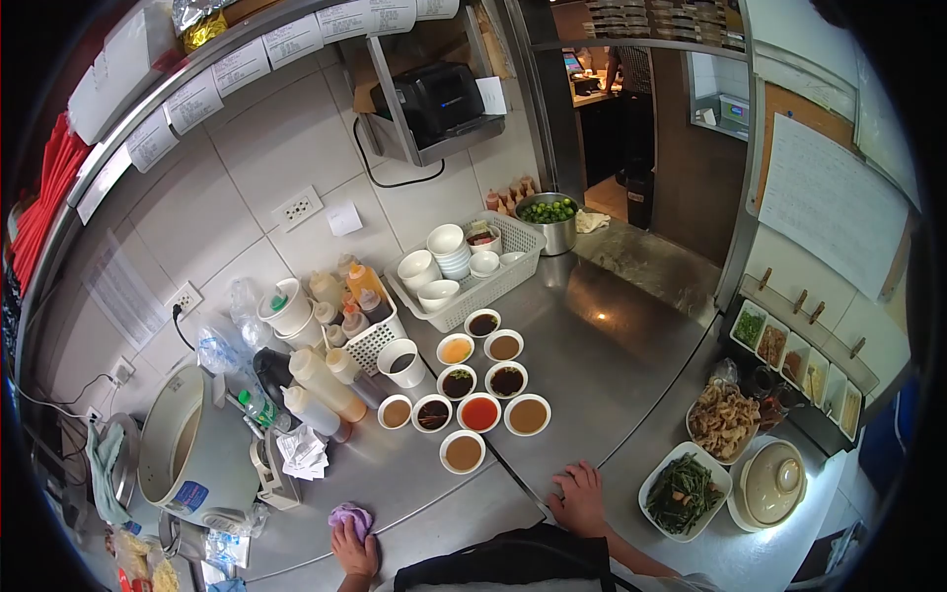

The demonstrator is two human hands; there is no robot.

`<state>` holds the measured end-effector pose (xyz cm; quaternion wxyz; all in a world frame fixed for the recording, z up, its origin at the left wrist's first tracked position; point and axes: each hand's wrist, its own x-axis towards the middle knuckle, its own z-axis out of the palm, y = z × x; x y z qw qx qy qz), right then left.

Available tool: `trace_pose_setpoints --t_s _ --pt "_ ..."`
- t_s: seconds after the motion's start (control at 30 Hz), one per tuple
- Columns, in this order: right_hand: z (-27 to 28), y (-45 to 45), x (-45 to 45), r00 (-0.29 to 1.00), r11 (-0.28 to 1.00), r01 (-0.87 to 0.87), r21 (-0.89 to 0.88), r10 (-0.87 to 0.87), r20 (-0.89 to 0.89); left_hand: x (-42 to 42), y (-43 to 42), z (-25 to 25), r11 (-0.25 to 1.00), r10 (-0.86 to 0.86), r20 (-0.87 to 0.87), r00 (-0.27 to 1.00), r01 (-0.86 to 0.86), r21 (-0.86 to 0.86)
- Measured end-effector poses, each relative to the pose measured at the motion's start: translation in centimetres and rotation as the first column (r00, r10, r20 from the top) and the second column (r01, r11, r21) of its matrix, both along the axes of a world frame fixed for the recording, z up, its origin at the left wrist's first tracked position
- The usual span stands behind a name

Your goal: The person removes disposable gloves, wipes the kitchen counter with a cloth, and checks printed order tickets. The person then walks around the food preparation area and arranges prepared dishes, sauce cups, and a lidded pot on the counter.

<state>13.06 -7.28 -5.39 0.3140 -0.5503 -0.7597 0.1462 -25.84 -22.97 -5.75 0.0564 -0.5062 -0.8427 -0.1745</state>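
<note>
My left hand [355,553] is closed over a crumpled purple cloth [351,516] on the steel counter [395,518]. Resting on the counter to the right, my right hand [580,501] has its fingers spread and holds nothing. Several small white bowls of sauce stand grouped beyond my hands. Among them are a bowl of red sauce [480,413], a bowl of brown sauce [463,452] nearest me, and a bowl of orange-yellow sauce [455,349]. A bowl of dark sauce with green bits [457,383] sits in the middle.
Squeeze bottles [321,380] and a large pot [182,444] stand at left. Farther back, a grey basket [523,259] holds bowls beside a pot of green limes [547,222]. Green beans [684,493], a lidded casserole [769,483] and fried food [725,419] are at right. Someone stands beyond the opening.
</note>
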Motion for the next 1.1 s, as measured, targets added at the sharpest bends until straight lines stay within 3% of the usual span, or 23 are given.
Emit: trace_pose_setpoints --t_s 1.1 --pt "0.6 0.0 -0.3 0.995 0.999 0.017 -0.040 -0.013 0.095 0.2 0.0 0.0 0.998 -0.051 0.008 0.999 0.051 0.049"
